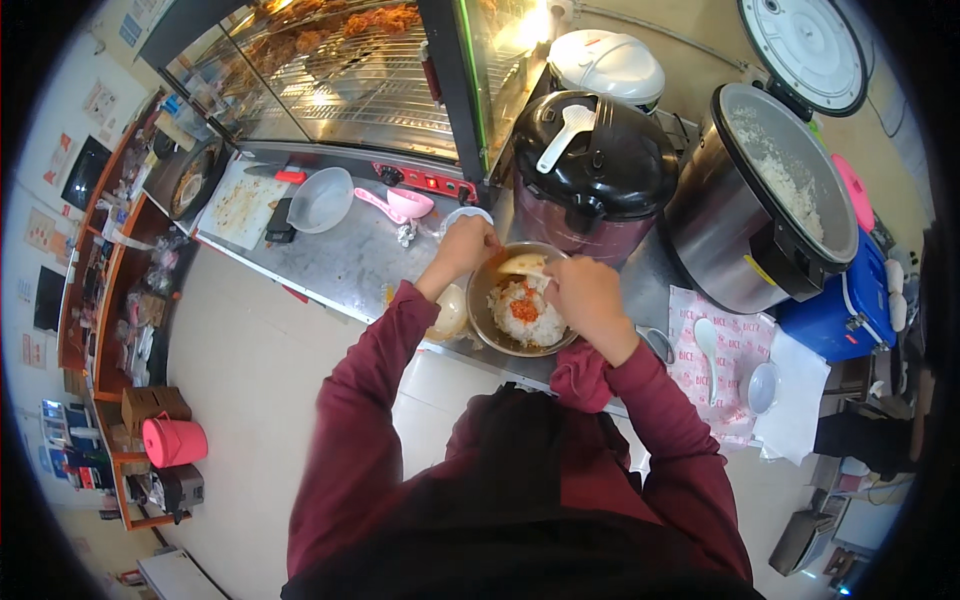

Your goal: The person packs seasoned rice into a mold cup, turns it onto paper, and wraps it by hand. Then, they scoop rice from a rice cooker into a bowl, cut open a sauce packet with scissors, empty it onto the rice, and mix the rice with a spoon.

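Note:
A steel mixing bowl (480, 330) stands near the counter's front edge. Inside it sits a mound of white rice (541, 326) topped with red-orange chili paste or sauce (524, 308). My right hand (592, 300), at the bowl's right rim, grips a cream-coloured spoon (521, 264) whose head lies over the far part of the bowl. My left hand (469, 244) is at the far left rim with its fingertips close together. Something reddish shows by those fingertips, too blurred to tell whether it is held. Left of the bowl is a shallow pale bowl (450, 311).
A black-lidded rice cooker (596, 217) bears a white paddle (566, 139). Beside it stands an open cooker (712, 172) holding rice. A heated display cabinet (360, 105) contains fried food. Leftward are a plastic bowl (322, 199) and cutting board (244, 202); a red cloth (581, 375) hangs near my right wrist.

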Demonstrator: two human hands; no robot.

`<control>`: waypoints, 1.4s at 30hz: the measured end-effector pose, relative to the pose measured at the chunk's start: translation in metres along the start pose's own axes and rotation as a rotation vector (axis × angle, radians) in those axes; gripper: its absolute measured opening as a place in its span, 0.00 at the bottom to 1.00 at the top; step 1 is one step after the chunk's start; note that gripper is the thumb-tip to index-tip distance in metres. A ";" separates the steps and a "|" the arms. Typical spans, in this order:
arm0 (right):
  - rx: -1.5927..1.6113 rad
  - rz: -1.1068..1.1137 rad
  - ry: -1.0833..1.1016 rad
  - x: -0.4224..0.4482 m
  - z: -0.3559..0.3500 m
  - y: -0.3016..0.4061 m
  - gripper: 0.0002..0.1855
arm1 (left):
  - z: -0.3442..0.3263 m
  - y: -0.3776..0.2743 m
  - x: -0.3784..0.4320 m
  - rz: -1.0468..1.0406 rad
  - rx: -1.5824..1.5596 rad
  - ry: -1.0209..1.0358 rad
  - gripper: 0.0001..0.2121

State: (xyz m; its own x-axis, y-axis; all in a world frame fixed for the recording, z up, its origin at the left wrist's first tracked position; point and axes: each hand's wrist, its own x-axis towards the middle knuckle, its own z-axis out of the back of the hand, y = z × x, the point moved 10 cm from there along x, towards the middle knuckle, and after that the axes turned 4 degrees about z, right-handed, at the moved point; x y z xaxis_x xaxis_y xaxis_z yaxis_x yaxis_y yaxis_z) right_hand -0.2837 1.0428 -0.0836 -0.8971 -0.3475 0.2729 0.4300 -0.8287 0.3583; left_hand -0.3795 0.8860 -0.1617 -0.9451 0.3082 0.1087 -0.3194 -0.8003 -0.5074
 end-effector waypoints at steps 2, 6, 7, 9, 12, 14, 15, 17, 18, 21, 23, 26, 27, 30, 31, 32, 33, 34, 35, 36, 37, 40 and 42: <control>-0.041 0.030 0.036 0.000 -0.027 -0.011 0.08 | -0.005 -0.003 0.003 0.027 -0.059 0.067 0.02; -0.034 0.033 0.142 0.003 -0.018 -0.002 0.09 | 0.000 0.007 -0.005 -0.026 -0.090 -0.010 0.03; 0.013 -0.021 0.139 0.004 -0.006 0.001 0.10 | -0.001 0.016 -0.009 0.072 -0.138 -0.015 0.04; 0.014 0.011 0.110 0.007 -0.011 0.005 0.10 | -0.002 0.029 -0.016 0.180 -0.187 -0.019 0.04; 0.004 0.030 0.113 0.000 -0.018 0.008 0.10 | 0.008 0.033 -0.023 0.164 -0.279 -0.072 0.05; -0.017 0.026 0.149 -0.005 -0.015 0.000 0.10 | 0.026 0.032 -0.032 0.156 -0.461 -0.133 0.05; 0.051 -0.016 0.142 -0.009 -0.004 -0.006 0.11 | 0.038 0.036 -0.043 0.171 -0.463 -0.145 0.05; 0.129 -0.065 0.149 -0.011 0.011 -0.014 0.11 | 0.060 0.068 -0.069 0.328 -0.812 -0.233 0.06; 0.134 -0.108 0.176 -0.012 0.019 -0.019 0.11 | 0.070 0.082 -0.085 0.428 -0.902 -0.273 0.07; 0.190 -0.175 0.195 -0.018 0.017 -0.037 0.10 | 0.089 0.142 -0.149 0.739 -0.963 -0.433 0.10; 0.245 -0.192 0.188 -0.022 0.012 -0.044 0.10 | 0.088 0.184 -0.196 0.861 -0.986 -0.540 0.11; 0.262 -0.202 0.214 -0.026 0.003 -0.046 0.10 | 0.075 0.218 -0.230 0.953 -0.872 -0.473 0.12; 0.282 -0.202 0.217 -0.025 0.002 -0.045 0.10 | 0.072 0.225 -0.235 0.987 -0.828 -0.438 0.11; 0.292 -0.202 0.230 -0.025 0.004 -0.046 0.11 | 0.061 0.244 -0.230 0.925 -0.699 -0.344 0.12; 0.286 -0.194 0.237 -0.024 0.005 -0.046 0.11 | 0.058 0.250 -0.232 0.926 -0.699 -0.348 0.12; 0.288 -0.191 0.236 -0.023 0.006 -0.045 0.11 | 0.063 0.250 -0.228 0.832 -0.615 -0.378 0.12; 0.301 -0.180 0.225 -0.023 0.010 -0.046 0.10 | 0.066 0.243 -0.219 0.733 -0.541 -0.393 0.13; 0.316 -0.169 0.214 -0.023 0.014 -0.046 0.10 | 0.064 0.243 -0.219 0.727 -0.549 -0.383 0.13; 0.308 -0.180 0.211 -0.023 0.018 -0.046 0.10 | 0.082 0.240 -0.226 0.715 -0.308 -0.477 0.13; 0.303 -0.159 0.211 -0.022 0.023 -0.043 0.10 | 0.095 0.227 -0.227 0.687 -0.073 -0.561 0.13; 0.297 -0.142 0.210 -0.023 0.028 -0.041 0.09 | 0.109 0.205 -0.225 0.656 0.031 -0.661 0.10; 0.211 -0.148 0.200 -0.032 0.052 -0.039 0.08 | 0.120 0.133 -0.210 0.540 -0.319 -0.657 0.09; 0.142 -0.109 0.172 -0.041 0.068 -0.034 0.07 | 0.068 0.086 -0.207 0.595 -0.681 -0.317 0.10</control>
State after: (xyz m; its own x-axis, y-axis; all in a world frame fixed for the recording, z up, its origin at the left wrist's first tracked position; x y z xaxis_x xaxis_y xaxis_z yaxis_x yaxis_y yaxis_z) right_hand -0.2549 1.1152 -0.0460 -0.9378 -0.3393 0.0737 0.3288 -0.7998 0.5023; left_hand -0.2159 0.7184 -0.1703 -0.9463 -0.2857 -0.1514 0.2334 -0.2794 -0.9314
